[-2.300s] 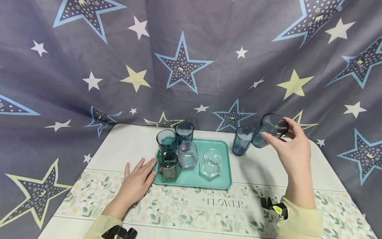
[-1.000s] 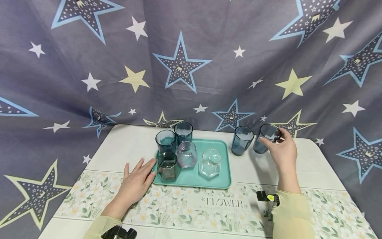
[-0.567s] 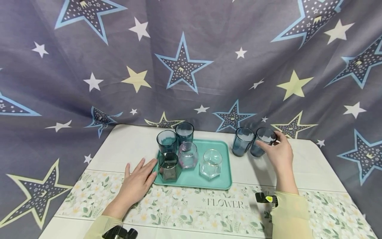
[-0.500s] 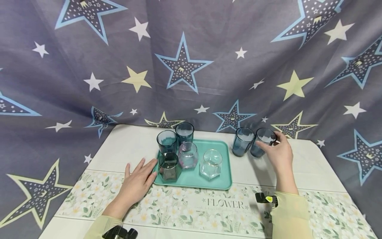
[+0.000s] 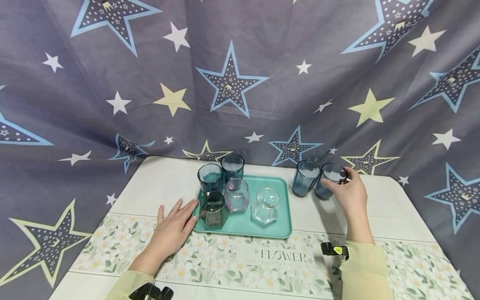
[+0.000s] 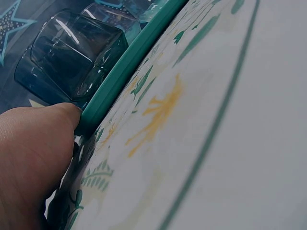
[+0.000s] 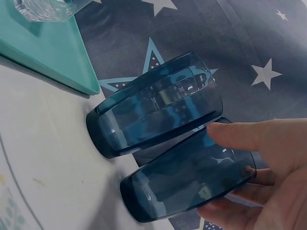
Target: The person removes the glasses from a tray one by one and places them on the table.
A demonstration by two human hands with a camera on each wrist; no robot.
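Observation:
My right hand (image 5: 351,196) grips a tall blue glass (image 7: 182,177) near its rim, thumb on the near side and fingers behind. That glass stands upright on the table, right beside a matching blue glass (image 5: 304,179). At the left, my left hand (image 5: 170,229) lies with fingers spread, its fingertips and thumb at the left edge of the teal tray (image 5: 243,231). On the tray stand a dark grey glass (image 5: 213,212), a pinkish glass (image 5: 237,198) and a clear faceted glass (image 5: 265,210). Two more blue glasses, one teal-blue (image 5: 210,179) and one darker (image 5: 233,164), stand at the tray's back left corner.
A white tablecloth (image 5: 157,179) with a floral band printed "FLOWER" covers the table. Behind it hangs a grey curtain (image 5: 240,137) with stars, close to the table's back edge. Each sleeve has a black wrist camera (image 5: 333,250).
My right hand has lowered the tilted blue glass onto the table and brought it left, close to the other blue glass. During the last half second little has moved. My left hand stays put.

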